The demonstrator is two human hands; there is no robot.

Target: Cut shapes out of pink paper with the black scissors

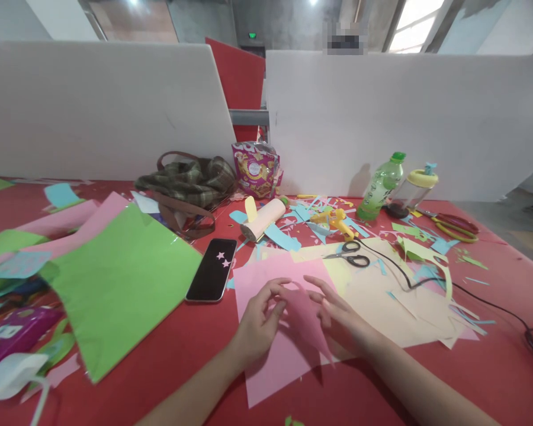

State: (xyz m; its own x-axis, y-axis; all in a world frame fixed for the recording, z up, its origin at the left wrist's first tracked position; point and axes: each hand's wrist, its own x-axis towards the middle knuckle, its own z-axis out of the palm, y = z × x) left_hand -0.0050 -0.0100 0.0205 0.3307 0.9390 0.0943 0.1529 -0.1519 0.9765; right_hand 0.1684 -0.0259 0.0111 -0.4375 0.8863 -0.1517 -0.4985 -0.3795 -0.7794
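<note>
Between my hands a curled piece of pink paper [305, 316] is held up, its lower corner pointing toward me. My left hand [262, 313] pinches its left edge between thumb and fingers. On the other side my right hand [340, 313] has its fingers apart, close to the paper's right edge; whether they touch it I cannot tell. Beneath both lies a larger pink sheet [266, 376] on the red table. Just beyond the right hand, black-handled scissors [355, 254] rest on cream paper [382, 302]. A dark phone [211, 272] with small pink stars on it lies to the left.
Green paper [128, 284] covers the left side. Behind are a paper-wrapped tube [266, 218], a yellow glue gun [336, 220] and many coloured scraps. A plaid bag [190, 180], snack packet [257, 168], green bottle [379, 186] and jar [413, 189] stand near white panels. A black cable [484, 296] crosses the right.
</note>
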